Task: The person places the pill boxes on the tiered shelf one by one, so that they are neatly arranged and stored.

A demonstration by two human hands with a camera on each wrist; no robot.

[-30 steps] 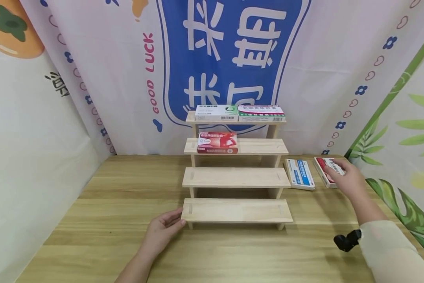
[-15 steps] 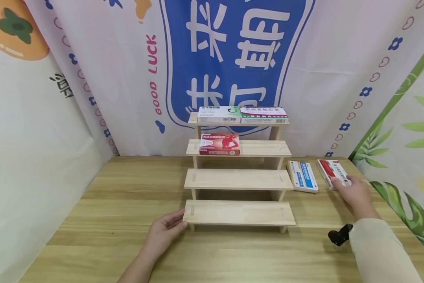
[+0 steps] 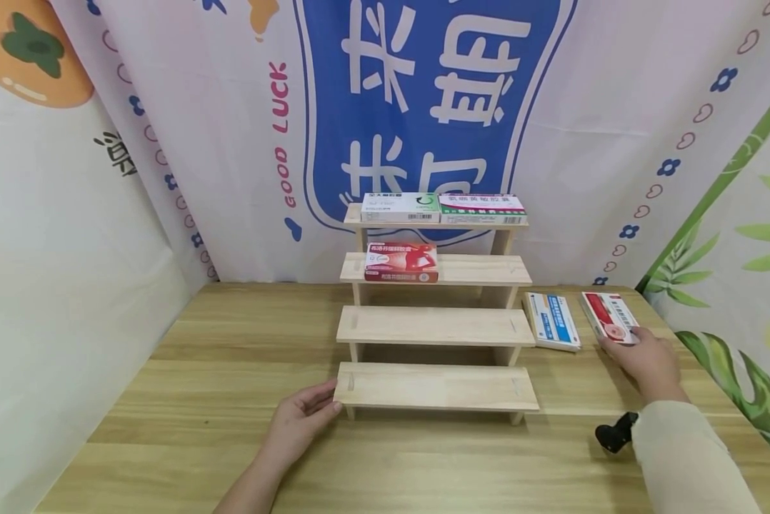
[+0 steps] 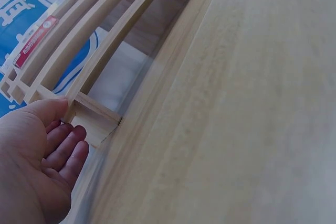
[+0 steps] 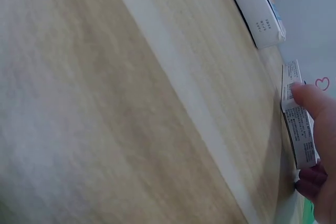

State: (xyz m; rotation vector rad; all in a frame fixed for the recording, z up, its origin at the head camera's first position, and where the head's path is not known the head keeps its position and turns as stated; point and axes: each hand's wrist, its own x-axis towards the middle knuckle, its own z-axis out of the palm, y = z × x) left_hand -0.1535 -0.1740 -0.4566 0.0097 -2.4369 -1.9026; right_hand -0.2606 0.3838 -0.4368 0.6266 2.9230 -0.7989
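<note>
My left hand (image 3: 298,421) holds the left end of the lowest step of a four-step wooden display stand (image 3: 436,385). In the left wrist view its thumb presses the corner of the stand (image 4: 86,85), with the other fingers curled below. At the far right, my right hand (image 3: 648,364) grips the near end of a red-and-white medicine box (image 3: 606,314). The right wrist view shows the thumb against the printed side of this box (image 5: 300,129) and fingers at its end. A blue-and-white medicine box (image 3: 552,321) lies between it and the stand.
On the stand's top step sit a green-and-white box (image 3: 401,207) and a magenta-and-green box (image 3: 481,208). A red box (image 3: 401,263) lies on the step below, at the left. Printed cloth (image 3: 231,178) rises behind the wooden table (image 3: 186,400).
My right hand has drawn back from over the red-and-white box to its near end, uncovering its printed face. The left hand stays at the stand, and the head view has shifted slightly.
</note>
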